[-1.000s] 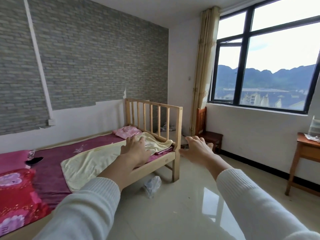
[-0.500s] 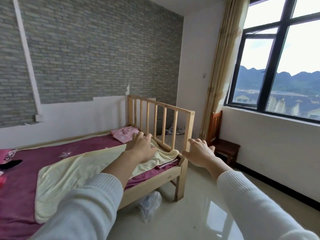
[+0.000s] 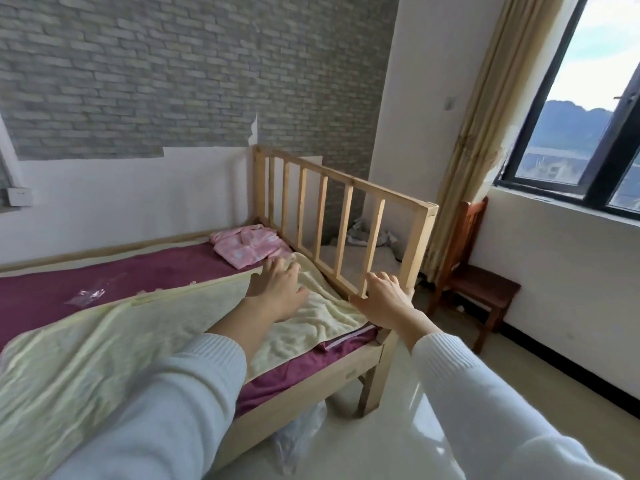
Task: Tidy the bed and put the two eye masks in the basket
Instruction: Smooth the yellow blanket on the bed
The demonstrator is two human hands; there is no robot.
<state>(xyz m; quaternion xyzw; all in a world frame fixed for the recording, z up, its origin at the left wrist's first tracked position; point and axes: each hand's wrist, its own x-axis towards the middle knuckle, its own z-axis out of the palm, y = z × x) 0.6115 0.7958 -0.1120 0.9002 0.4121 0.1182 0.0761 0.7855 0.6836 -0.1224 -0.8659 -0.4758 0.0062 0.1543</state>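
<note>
A wooden bed [image 3: 349, 368] with a slatted footboard [image 3: 341, 209] carries a purple sheet [image 3: 114, 271]. A pale yellow blanket [image 3: 104, 344] lies rumpled across its near side. A folded pink cloth [image 3: 251, 245] rests in the far corner by the footboard. My left hand [image 3: 278, 289] hovers over the blanket's end, fingers spread, holding nothing. My right hand [image 3: 379, 299] is stretched out beside the footboard's near lower corner, fingers apart and empty. No eye mask or basket is in view.
A small clear plastic wrapper [image 3: 86, 294] lies on the sheet. A dark wooden chair [image 3: 478, 282] stands under the window beside the curtain [image 3: 467, 133]. A crumpled plastic bag [image 3: 298, 434] lies on the tiled floor under the bed rail. Clutter sits behind the footboard.
I have come closer to the foot of the bed and the view has swung left. Both hands have reached farther forward, over the blanket's end and the footboard.
</note>
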